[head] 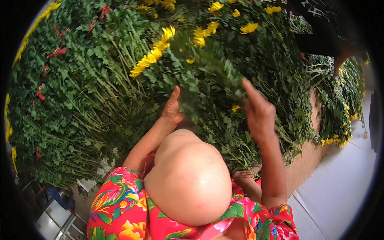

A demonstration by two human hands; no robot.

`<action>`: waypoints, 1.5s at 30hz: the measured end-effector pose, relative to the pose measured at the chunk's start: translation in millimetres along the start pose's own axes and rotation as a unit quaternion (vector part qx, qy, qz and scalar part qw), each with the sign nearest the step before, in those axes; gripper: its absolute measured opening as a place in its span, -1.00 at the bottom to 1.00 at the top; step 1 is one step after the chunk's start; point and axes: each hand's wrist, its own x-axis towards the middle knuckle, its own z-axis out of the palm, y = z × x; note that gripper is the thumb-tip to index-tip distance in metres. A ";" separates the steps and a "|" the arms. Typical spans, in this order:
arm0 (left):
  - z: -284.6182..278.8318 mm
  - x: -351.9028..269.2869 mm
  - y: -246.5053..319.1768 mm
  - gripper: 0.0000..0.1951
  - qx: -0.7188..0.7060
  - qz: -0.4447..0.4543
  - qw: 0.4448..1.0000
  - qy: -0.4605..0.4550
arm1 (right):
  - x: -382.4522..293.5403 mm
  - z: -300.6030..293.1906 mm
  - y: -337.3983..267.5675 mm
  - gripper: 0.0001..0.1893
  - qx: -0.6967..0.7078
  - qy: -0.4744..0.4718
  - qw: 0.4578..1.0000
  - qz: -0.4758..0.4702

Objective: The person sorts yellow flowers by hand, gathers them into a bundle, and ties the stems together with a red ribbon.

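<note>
My left hand [173, 109] is at the near side of a pile of leafy chrysanthemum stems [210, 111], thumb raised. Foliage hides most of its fingers, so its grip is unclear. Just beyond it, yellow chrysanthemum heads [153, 57] line up in a slanting row. Farther right, my right hand [260, 112] is blurred, with a finger stretched out against a blurred leafy stem [225, 69]. Whether it grips that stem cannot be made out. A gap full of leaves separates both hands.
Bundled green stems with red ties [57, 52] cover the left side. Another person's hand [342, 58] shows at the upper right, above more yellow-flowered bunches [336, 120]. A brown board edge [309, 156] borders the pale floor [327, 195]. A metal frame [64, 223] stands lower left.
</note>
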 end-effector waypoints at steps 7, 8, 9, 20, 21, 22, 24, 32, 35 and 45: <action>8.9 -8.1 -4.6 -0.19 0.014 0.047 0.993 -0.105 | -57.2 68.6 -21.5 -0.33 -0.050 -0.010 0.999 -0.004; 4.5 -8.0 -6.8 -0.22 0.015 0.044 0.995 -0.090 | -62.4 77.8 -17.5 -0.34 -0.065 -0.021 0.998 -0.004; -2.0 -4.4 -9.1 -0.25 0.017 0.038 0.996 -0.079 | -65.7 83.3 -13.7 -0.35 -0.083 -0.030 0.996 -0.003; -10.4 5.9 -4.6 -0.58 0.015 0.032 0.997 0.063 | 15.7 8.2 104.9 -0.66 -0.115 0.125 0.984 0.056; -7.3 7.2 -4.0 -0.57 0.018 0.028 0.998 0.056 | 23.8 -4.2 140.2 -0.54 -0.222 0.174 0.956 0.085; -5.3 8.0 -2.2 -0.57 0.020 0.028 0.998 0.051 | 31.1 -11.7 164.5 -0.46 -0.300 0.192 0.927 0.117; -1.3 10.1 0.6 -0.57 0.027 0.026 0.998 0.049 | 32.6 -17.2 192.0 -0.47 -0.313 0.121 0.931 0.145; -2.2 5.9 9.7 -0.53 0.019 0.043 0.997 0.064 | 72.3 -29.9 178.7 -0.68 -0.123 0.047 0.971 0.201; 3.7 10.0 9.5 -0.53 0.020 0.034 0.998 0.057 | 90.2 -23.3 227.2 -0.84 -0.299 0.225 0.926 0.050; 4.7 8.5 7.7 -0.50 0.006 0.023 1.000 0.018 | 77.6 -62.2 195.6 -0.74 -0.108 0.091 0.981 0.130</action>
